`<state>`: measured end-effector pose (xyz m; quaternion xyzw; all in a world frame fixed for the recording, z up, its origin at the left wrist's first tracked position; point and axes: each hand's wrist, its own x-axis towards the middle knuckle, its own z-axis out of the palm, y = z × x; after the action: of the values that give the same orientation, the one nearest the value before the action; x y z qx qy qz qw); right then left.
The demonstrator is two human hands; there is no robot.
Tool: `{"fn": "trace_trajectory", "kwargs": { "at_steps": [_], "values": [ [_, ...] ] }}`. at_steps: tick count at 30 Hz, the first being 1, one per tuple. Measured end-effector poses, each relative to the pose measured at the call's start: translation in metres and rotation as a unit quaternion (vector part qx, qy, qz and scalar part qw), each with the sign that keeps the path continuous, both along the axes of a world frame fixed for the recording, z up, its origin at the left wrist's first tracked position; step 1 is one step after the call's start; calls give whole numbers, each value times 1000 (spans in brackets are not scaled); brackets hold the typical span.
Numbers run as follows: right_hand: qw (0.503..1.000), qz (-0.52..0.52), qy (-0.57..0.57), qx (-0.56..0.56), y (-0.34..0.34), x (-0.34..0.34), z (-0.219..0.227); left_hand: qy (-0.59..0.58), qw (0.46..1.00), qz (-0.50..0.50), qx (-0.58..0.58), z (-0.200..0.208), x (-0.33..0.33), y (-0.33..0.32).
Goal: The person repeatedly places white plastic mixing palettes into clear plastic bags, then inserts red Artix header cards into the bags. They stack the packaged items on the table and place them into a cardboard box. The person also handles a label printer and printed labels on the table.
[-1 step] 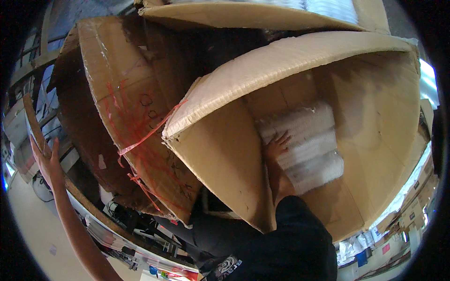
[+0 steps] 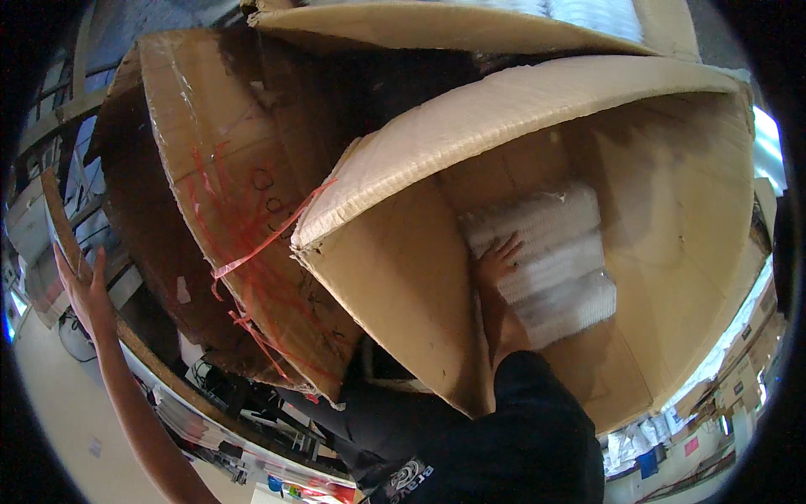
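Observation:
My right hand (image 2: 499,262) reaches down inside a large open cardboard box (image 2: 688,218). Its spread fingers lie on a bundle of stacked, ribbed white pieces (image 2: 562,277), apparently wrapped in clear film, at the bottom of the box. The bundle sits in several rows against the inner wall. Far off to the left, my left hand (image 2: 91,294) is raised with thumb and fingers on either side of the end of a narrow wooden board (image 2: 64,223). Part of that grip is hidden behind the board.
Left of the open box leans a brown cardboard piece (image 2: 218,126) with frayed red plastic strings (image 2: 252,260) hanging over it. Another carton (image 2: 453,29) holding white ribbed pieces stands at the far side. Stacked cartons (image 2: 743,374) line the right.

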<state>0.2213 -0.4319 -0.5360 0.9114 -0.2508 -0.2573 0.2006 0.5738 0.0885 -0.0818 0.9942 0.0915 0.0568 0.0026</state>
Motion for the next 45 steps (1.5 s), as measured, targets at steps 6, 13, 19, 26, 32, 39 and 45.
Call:
{"fn": "trace_trajectory", "kwargs": {
  "at_steps": [6,13,19,26,32,39,45],
  "values": [
    [966,-147,116,181,-11,32,20,-3,1000,-16,24,2,-1,2],
    [952,-159,89,244,-24,32,25,-5,999,-39,17,2,-4,-7],
    [939,-197,202,198,-32,57,38,-6,1000,-5,-1,2,-3,-14],
    [913,-288,140,254,-21,81,49,3,1000,0,2,5,-4,-23],
    [935,-268,74,220,-17,54,9,-2,1000,0,6,6,-5,-28],
    [949,-200,12,242,-35,13,-7,3,999,9,44,6,-5,-27],
    [927,-104,70,354,-72,9,12,-16,996,28,-88,0,-9,-15]
  ]
}}
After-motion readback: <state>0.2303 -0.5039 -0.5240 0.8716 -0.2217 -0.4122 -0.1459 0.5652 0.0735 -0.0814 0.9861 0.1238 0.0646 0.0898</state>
